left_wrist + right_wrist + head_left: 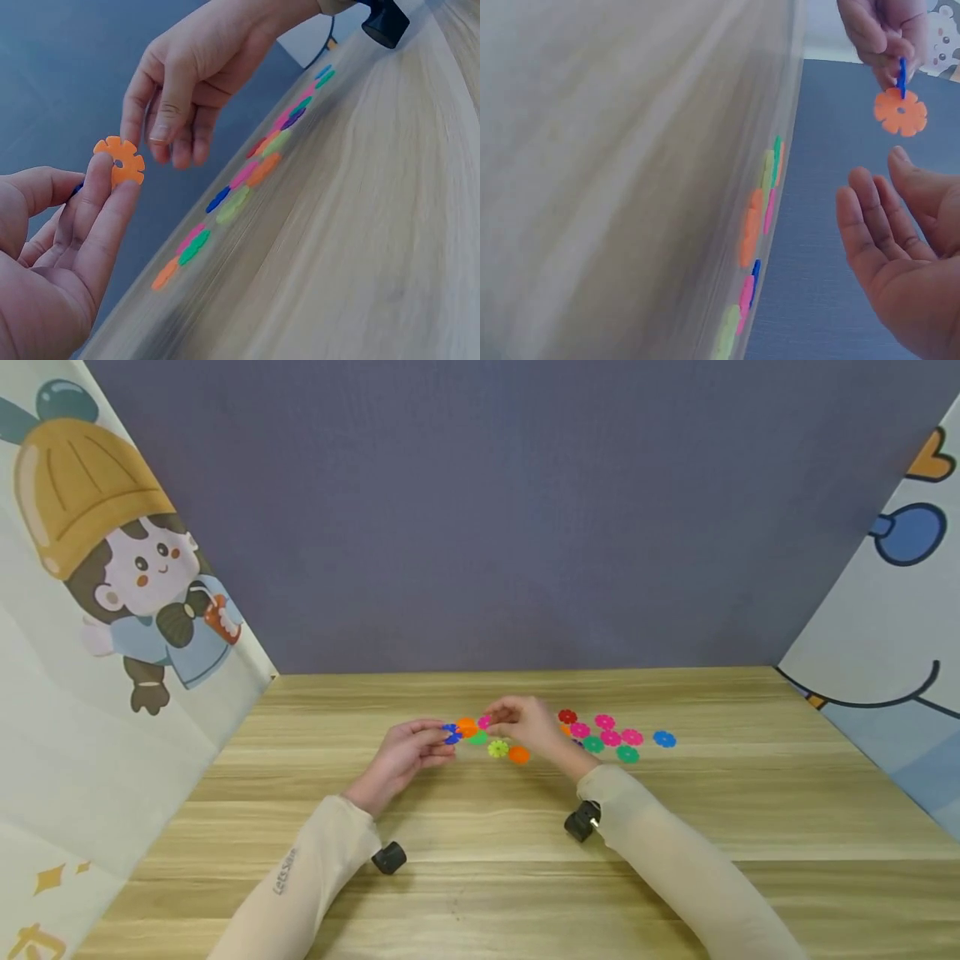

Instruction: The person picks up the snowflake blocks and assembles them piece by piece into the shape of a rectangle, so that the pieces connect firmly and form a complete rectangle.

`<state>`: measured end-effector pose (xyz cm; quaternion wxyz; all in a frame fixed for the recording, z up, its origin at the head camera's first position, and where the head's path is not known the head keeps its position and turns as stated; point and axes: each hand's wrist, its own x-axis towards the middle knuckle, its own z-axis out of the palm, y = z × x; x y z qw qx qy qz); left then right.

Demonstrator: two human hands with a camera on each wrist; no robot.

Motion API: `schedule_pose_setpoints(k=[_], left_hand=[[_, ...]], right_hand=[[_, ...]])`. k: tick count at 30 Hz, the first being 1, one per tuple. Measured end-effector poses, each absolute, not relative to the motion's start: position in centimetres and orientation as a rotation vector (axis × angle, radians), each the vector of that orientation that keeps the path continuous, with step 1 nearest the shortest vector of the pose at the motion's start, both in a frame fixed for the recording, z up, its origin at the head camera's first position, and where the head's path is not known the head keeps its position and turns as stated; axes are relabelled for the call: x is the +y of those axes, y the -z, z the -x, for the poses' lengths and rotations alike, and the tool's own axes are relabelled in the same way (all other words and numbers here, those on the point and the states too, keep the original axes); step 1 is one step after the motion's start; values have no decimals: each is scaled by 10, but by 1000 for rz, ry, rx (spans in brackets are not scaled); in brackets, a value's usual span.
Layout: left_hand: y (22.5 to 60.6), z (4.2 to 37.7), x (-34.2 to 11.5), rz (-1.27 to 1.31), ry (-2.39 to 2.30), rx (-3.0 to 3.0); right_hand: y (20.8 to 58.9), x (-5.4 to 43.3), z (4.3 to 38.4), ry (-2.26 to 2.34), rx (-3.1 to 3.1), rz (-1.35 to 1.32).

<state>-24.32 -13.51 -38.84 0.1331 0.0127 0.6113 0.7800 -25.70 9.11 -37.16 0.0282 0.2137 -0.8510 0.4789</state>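
Note:
My left hand [408, 752] pinches a blue notched flower disc [902, 75] between thumb and fingers. Joined edge-on to that disc is an orange flower disc [900, 112], which sticks out past the fingertips toward the other hand. Most of the blue piece is covered by fingers in the left wrist view, where the orange one shows its notches and centre hole. Just right of the joined pair, my right hand [528, 727] hovers over the table with loosely bent fingers. Nothing sits between its thumb and fingertips in the right wrist view.
Loose flower discs lie on the wooden table [480, 877]: a lime disc [498, 749] and an orange disc [519, 754] near the hands, several pink, green and red ones farther right, and a blue disc [664, 739] at the far right. A grey panel [480, 527] rises behind.

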Motion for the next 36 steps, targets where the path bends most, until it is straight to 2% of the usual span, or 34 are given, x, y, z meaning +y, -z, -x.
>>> schedule_pose_setpoints(k=[17, 30, 36], left_hand=[[391, 243, -161, 7, -2312, 1776], [392, 243, -170, 5, -2326, 1741], [392, 244, -169, -1, -2309, 1745]], right_hand=[[376, 68, 279, -1427, -2698, -651], [388, 54, 306, -1620, -2829, -478], [387, 50, 310, -1542, -2930, -450]])
